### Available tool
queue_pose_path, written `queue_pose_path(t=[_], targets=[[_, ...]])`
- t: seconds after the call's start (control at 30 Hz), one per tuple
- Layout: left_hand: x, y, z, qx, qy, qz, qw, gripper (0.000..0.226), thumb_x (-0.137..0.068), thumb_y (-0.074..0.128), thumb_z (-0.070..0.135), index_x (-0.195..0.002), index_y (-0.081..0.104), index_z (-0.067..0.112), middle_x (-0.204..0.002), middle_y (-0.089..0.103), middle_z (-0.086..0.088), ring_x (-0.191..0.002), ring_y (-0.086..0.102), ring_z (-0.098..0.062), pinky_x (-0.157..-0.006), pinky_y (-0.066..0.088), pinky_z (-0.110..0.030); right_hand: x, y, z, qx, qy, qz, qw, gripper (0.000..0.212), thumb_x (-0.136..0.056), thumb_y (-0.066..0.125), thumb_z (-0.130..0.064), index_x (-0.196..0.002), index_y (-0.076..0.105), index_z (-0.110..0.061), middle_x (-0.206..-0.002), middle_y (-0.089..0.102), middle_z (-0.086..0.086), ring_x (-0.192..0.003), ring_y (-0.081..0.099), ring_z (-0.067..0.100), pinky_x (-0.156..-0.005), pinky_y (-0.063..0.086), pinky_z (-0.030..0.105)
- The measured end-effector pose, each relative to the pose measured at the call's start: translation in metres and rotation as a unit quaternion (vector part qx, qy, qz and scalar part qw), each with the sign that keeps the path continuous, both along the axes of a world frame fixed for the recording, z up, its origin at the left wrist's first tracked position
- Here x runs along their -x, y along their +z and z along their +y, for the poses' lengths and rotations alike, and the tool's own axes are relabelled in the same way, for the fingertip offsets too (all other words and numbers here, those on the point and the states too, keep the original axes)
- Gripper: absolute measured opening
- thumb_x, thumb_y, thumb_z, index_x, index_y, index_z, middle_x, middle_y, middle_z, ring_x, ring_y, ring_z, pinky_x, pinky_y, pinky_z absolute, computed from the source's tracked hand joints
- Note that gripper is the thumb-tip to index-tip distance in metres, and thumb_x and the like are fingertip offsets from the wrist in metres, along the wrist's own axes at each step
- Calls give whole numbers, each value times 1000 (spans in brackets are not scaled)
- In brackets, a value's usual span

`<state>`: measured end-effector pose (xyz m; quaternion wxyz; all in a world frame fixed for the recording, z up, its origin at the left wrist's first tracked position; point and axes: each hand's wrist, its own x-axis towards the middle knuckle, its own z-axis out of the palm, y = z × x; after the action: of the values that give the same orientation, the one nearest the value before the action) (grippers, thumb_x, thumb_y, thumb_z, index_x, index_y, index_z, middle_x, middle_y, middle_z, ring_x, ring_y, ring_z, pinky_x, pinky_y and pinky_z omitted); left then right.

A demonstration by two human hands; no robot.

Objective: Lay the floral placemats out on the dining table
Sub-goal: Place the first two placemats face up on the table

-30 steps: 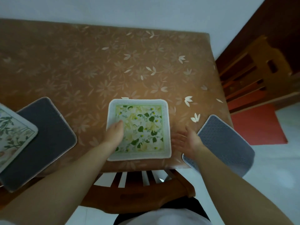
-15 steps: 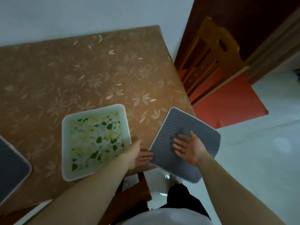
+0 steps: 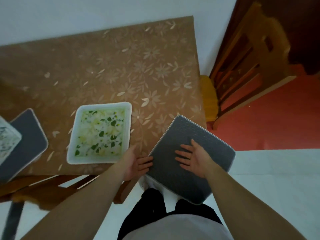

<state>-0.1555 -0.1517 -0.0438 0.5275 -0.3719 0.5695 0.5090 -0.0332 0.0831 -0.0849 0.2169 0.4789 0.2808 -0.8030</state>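
A floral placemat [image 3: 100, 132], white-edged with green leaves, lies face up near the front edge of the brown dining table [image 3: 121, 66]. To its right a placemat lies grey back up [image 3: 204, 135], hanging over the table's front right corner. My right hand [image 3: 192, 156] rests flat on that grey back, fingers spread. My left hand [image 3: 136, 161] is open beside it, fingertips touching the mat's left edge. At far left another grey-backed mat [image 3: 26, 141] lies partly under a floral mat [image 3: 7, 141].
A wooden chair [image 3: 242, 66] stands past the table's right end on a red floor [image 3: 277, 118]. Another wooden chair [image 3: 52, 187] is tucked under the table's front edge. White floor [image 3: 277, 179] lies to my right. A white wall runs behind the table.
My view swung right. My left hand left the face-up floral mat and went to the grey-backed mat's left edge. My right hand settled flat on that mat.
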Motion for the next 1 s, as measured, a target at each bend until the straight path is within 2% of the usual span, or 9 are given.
queue_pose_path(t=[0.2, 0.33, 0.47, 0.57, 0.63, 0.7, 0.77, 0.83, 1.0], targets=[[-8, 8, 14, -12, 6, 16, 1000, 94, -92, 35, 76, -154, 33, 6, -124, 74, -13, -119, 62, -34, -105, 40, -47, 9, 8, 7, -17, 73, 21, 997, 54, -105, 37, -64, -137, 62, -28, -139, 65, 8, -127, 59, 38, -114, 35, 56], [6, 22, 32, -22, 14, 54, 998, 100, -87, 34, 82, -148, 40, 4, -113, 78, -14, -115, 65, -33, -99, 43, -44, 30, 27, 11, -80, 138, 84, 984, 51, -105, 42, -58, -149, 54, -34, -133, 68, 3, -123, 61, 30, -110, 40, 54], [43, 62, 57, -53, -41, 124, 990, 96, -89, 27, 83, -142, 48, 7, -114, 78, -14, -113, 69, -30, -96, 47, -42, 84, 71, 23, -187, 208, 133, 951, 51, -99, 50, -64, -142, 53, -36, -116, 77, 3, -111, 68, 25, -102, 49, 51], [81, 102, 78, -65, -94, 182, 977, 93, -94, 20, 78, -141, 54, 6, -116, 77, -15, -112, 70, -28, -101, 46, -41, 130, 104, 43, -251, 250, 152, 923, 47, -104, 41, -55, -139, 57, -29, -109, 78, 2, -106, 68, 25, -105, 46, 52], [106, 130, 89, -69, -130, 221, 964, 92, -96, 18, 76, -141, 53, 4, -116, 77, -15, -110, 71, -26, -104, 46, -40, 158, 127, 60, -276, 264, 172, 908, 44, -107, 34, -49, -135, 57, -25, -106, 79, -1, -106, 68, 25, -100, 47, 49], [131, 158, 98, -72, -161, 261, 949, 90, -97, 15, 74, -137, 53, 3, -111, 77, -14, -107, 71, -25, -104, 46, -39, 182, 154, 75, -301, 256, 193, 898, 46, -107, 31, -46, -127, 65, -22, -93, 83, -7, -104, 69, 24, -90, 48, 43], [154, 189, 105, -72, -174, 316, 930, 88, -98, 15, 72, -131, 58, 3, -106, 79, -14, -105, 72, -25, -105, 47, -39, 203, 185, 85, -323, 238, 220, 889, 47, -108, 30, -45, -114, 71, -24, -84, 83, -12, -104, 71, 23, -88, 49, 40], [177, 219, 111, -72, -164, 381, 907, 85, -99, 17, 71, -127, 61, 4, -106, 80, -14, -105, 74, -23, -103, 49, -38, 221, 216, 91, -347, 196, 253, 881, 42, -107, 33, -43, -106, 72, -27, -86, 83, -14, -107, 71, 21, -92, 52, 40], [213, 260, 119, -117, -119, 496, 852, 76, -102, 19, 66, -122, 68, 13, -105, 81, -7, -107, 72, -11, -89, 49, -31, 239, 264, 87, -401, 80, 327, 852, 39, -93, 41, -50, -107, 73, -31, -98, 82, -19, -108, 70, 3, -94, 52, 34]])
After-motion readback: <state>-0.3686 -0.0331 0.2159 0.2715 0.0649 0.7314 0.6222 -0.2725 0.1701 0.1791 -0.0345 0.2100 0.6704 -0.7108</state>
